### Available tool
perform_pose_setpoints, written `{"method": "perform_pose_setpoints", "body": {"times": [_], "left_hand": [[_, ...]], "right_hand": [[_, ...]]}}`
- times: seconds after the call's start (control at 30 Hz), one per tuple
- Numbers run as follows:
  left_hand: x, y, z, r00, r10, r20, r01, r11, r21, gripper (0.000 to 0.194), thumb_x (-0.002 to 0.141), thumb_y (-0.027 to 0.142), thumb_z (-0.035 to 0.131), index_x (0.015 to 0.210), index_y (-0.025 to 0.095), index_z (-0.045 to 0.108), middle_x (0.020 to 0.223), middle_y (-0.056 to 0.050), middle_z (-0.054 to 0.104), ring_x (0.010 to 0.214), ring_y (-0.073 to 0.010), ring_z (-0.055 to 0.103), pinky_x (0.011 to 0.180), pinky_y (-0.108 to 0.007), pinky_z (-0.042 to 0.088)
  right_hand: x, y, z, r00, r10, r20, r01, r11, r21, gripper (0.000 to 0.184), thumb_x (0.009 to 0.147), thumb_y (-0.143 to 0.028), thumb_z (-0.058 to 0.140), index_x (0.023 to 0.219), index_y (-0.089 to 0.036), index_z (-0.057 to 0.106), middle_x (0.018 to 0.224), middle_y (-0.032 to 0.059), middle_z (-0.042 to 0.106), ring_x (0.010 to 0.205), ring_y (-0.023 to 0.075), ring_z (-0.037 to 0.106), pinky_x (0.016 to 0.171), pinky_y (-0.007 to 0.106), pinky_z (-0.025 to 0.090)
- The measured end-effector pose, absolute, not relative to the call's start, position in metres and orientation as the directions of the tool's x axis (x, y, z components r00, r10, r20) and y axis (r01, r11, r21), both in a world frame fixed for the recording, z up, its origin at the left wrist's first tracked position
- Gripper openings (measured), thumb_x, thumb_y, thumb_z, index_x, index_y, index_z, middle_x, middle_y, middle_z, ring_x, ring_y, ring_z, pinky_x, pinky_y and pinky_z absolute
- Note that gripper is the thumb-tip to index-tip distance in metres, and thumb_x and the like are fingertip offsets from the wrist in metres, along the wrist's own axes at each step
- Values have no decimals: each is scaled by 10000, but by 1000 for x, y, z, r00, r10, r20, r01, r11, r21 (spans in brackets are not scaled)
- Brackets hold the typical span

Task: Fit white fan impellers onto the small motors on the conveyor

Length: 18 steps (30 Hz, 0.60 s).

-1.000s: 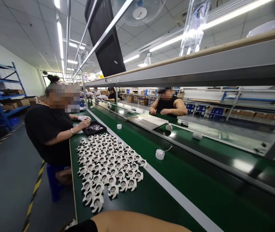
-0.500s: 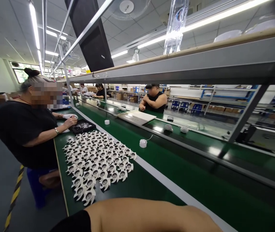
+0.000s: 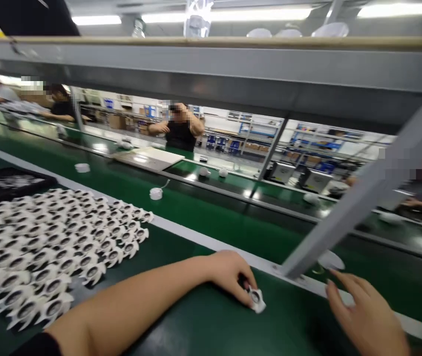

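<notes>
Your left hand [image 3: 231, 279] is curled, its fingers closed on a small white finned impeller [image 3: 257, 300] at the edge of the green conveyor belt [image 3: 196, 321]. Your right hand [image 3: 366, 316] is open and empty, fingers spread, near a white disc [image 3: 330, 259] and a slanted grey post [image 3: 359, 193]. A crowd of matching impellers [image 3: 47, 252] lies left of your left forearm.

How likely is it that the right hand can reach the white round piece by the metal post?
Likely yes: the right hand is close by the white round piece, fingers spread toward it, with nothing visible between them.
</notes>
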<state>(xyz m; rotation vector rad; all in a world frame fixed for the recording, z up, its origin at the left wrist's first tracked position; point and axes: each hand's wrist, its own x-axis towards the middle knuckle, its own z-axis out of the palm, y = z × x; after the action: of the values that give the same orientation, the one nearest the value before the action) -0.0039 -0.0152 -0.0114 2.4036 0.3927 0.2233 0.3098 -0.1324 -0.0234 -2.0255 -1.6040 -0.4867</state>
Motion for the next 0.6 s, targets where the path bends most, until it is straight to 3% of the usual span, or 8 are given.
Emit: {"method": "perform_pose_setpoints", "body": {"times": [0.07, 0.13, 0.23, 0.3, 0.4, 0.5, 0.57, 0.6], "left_hand": [[-3, -15, -10, 937, 340, 78, 210, -730, 651, 421, 686, 522, 785, 1004, 246, 772, 912, 22, 742, 721, -112, 593, 627, -220, 397], [-3, -16, -10, 936, 341, 93, 204, -737, 645, 397, 685, 500, 790, 998, 256, 776, 912, 21, 744, 713, -113, 588, 632, -219, 400], [-4, -19, -9, 933, 343, 104, 205, -749, 630, 374, 691, 465, 784, 1004, 260, 776, 896, 19, 735, 698, -112, 575, 631, -213, 405], [-5, -20, -8, 932, 344, 117, 199, -753, 627, 367, 694, 451, 782, 1003, 255, 775, 886, 16, 726, 687, -109, 565, 634, -209, 407], [-5, -20, -7, 929, 346, 134, 185, -745, 641, 355, 706, 445, 776, 1005, 253, 771, 882, 16, 715, 690, -106, 558, 626, -204, 396], [-4, -19, -7, 933, 334, 135, 166, -731, 662, 335, 709, 440, 782, 983, 248, 773, 869, 19, 710, 690, -99, 548, 623, -206, 379], [-3, -17, -7, 936, 342, 88, 177, -670, 721, 428, 685, 492, 803, 1033, 246, 761, 874, 20, 708, 674, -92, 536, 612, -207, 370], [-2, -15, -7, 933, 358, 48, 194, -610, 768, 511, 679, 532, 802, 1098, 245, 739, 884, 19, 705, 659, -87, 529, 601, -206, 367]], "right_hand": [[324, -121, -9, 322, 833, 449, 944, -321, -81, 481, 916, -351, 413, 1295, -123, 602, 1254, 210, 570, 1178, 359, 552, 988, 480, 469], [330, -103, 2, 416, 852, 319, 901, -434, -15, 535, 865, -181, 419, 1375, -84, 546, 1335, 254, 503, 1238, 391, 496, 940, 495, 471], [327, -75, 10, 382, 892, 241, 916, -401, 30, 558, 792, -37, 445, 1294, -199, 626, 1431, 170, 459, 1301, 333, 445, 925, 399, 454], [325, -65, 15, 342, 922, 184, 935, -354, 36, 486, 779, -18, 480, 1144, -256, 696, 1352, 105, 529, 1207, 258, 521, 868, 311, 447], [324, -74, 28, 397, 905, 149, 914, -404, 20, 355, 774, -92, 565, 1072, -233, 695, 1187, 103, 576, 895, 198, 622, 711, 278, 442], [314, -110, 43, 493, 845, 205, 865, -501, -13, 369, 835, -333, 596, 1161, -160, 618, 1160, 147, 563, 812, 209, 623, 658, 297, 453], [296, -137, 48, 501, 834, 230, 865, -492, -99, 429, 862, -522, 561, 1107, -173, 611, 1032, 105, 616, 792, 212, 624, 641, 292, 473], [284, -150, 47, 495, 831, 254, 865, -446, -229, 442, 857, -584, 558, 1055, -195, 624, 940, 74, 642, 738, 210, 620, 610, 295, 477]]}}
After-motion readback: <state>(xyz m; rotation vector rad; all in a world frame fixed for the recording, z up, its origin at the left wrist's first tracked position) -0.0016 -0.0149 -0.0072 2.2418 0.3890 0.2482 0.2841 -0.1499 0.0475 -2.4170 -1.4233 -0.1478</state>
